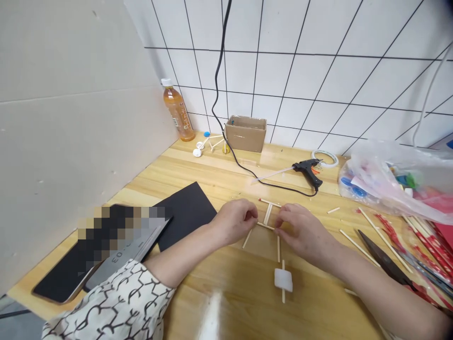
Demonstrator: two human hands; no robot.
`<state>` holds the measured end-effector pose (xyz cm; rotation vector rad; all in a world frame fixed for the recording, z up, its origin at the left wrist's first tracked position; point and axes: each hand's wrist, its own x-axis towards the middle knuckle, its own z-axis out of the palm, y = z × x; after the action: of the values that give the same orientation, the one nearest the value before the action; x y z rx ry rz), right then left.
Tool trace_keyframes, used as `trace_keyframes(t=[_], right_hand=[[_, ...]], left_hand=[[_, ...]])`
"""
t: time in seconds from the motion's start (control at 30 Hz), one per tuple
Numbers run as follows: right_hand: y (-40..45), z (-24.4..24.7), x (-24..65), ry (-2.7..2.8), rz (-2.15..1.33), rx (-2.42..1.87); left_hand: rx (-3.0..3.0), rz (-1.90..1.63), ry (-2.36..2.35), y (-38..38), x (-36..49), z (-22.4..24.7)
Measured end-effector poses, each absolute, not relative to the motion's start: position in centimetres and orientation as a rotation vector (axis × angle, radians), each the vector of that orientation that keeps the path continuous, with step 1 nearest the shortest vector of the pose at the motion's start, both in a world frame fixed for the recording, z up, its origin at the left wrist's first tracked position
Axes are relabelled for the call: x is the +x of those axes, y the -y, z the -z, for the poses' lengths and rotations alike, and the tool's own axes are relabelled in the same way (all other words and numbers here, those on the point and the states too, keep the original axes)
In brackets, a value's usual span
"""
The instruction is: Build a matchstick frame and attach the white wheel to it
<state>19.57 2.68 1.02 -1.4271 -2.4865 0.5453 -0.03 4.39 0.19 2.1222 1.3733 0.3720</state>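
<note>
A small frame of thin wooden sticks (268,215) lies on the table between my hands, with a far crossbar, a near crossbar and two short sticks side by side joining them. My left hand (235,221) pinches the left end of the near crossbar. At its right end, my right hand (300,229) has thumb and fingers closed on it. A loose-looking stick (247,239) slants below my left fingers, and another stick (278,249) points toward me below my right ones; whether they are joined to the frame is unclear. Closer to me lies a stick through a white foam block (283,280).
A black glue gun (307,171) trails its cord across the back, near a tape roll (324,158). Behind stand a cardboard box (246,134), a stick model (211,143) and a bottle (178,111). Scissors (385,262) and a plastic bag (375,177) lie right; a phone (67,274) and black sheet (187,212) left.
</note>
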Motion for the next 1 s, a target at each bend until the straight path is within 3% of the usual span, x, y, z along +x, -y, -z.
trace_keyframes(t=[1.0], right_hand=[[-3.7, 0.5, 18.3, 2.551, -0.316, -1.534]], left_hand=[[2.284, -0.335, -1.358, -5.0, 1.6, 0.8]])
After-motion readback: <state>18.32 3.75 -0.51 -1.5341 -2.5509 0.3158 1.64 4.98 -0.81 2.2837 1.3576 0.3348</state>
